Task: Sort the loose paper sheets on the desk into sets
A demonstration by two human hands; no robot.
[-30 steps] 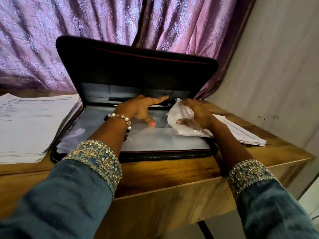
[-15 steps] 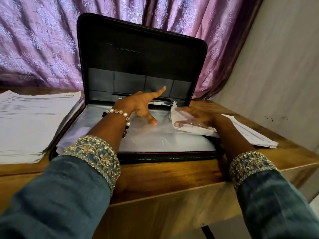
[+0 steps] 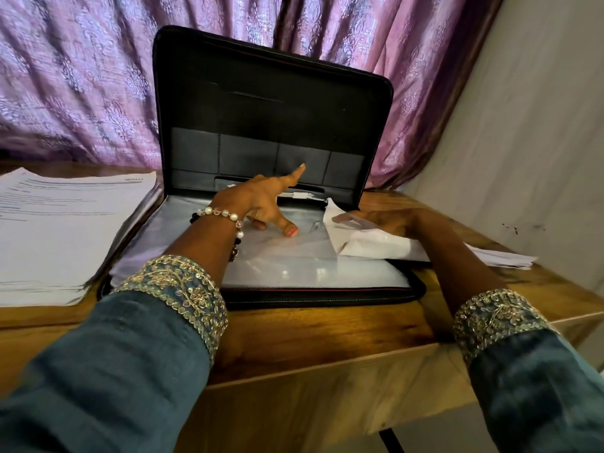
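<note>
A black zip folder (image 3: 271, 93) stands open on the wooden desk (image 3: 327, 328), its lid upright. Clear plastic sleeves (image 3: 294, 266) lie in its base. My left hand (image 3: 258, 204) rests on the top sleeve, thumb pressing the plastic and index finger pointing at the lid's pockets. At the folder's right edge, my right hand (image 3: 385, 220) holds a few white paper sheets (image 3: 369, 243); clear film partly covers its fingers. A thick stack of printed sheets (image 3: 65, 230) lies left of the folder. A thinner pile (image 3: 500, 256) lies to its right, partly behind my right arm.
A purple patterned curtain (image 3: 98, 76) hangs behind the desk and a pale wall (image 3: 523, 142) closes the right side. The desk's front edge runs just below my sleeves. The left stack overlaps the folder's left side.
The folder's lid has swung from leaning forward to upright. My right hand has flattened and lowered the white sheets toward the sleeve. My left index finger has lifted to point.
</note>
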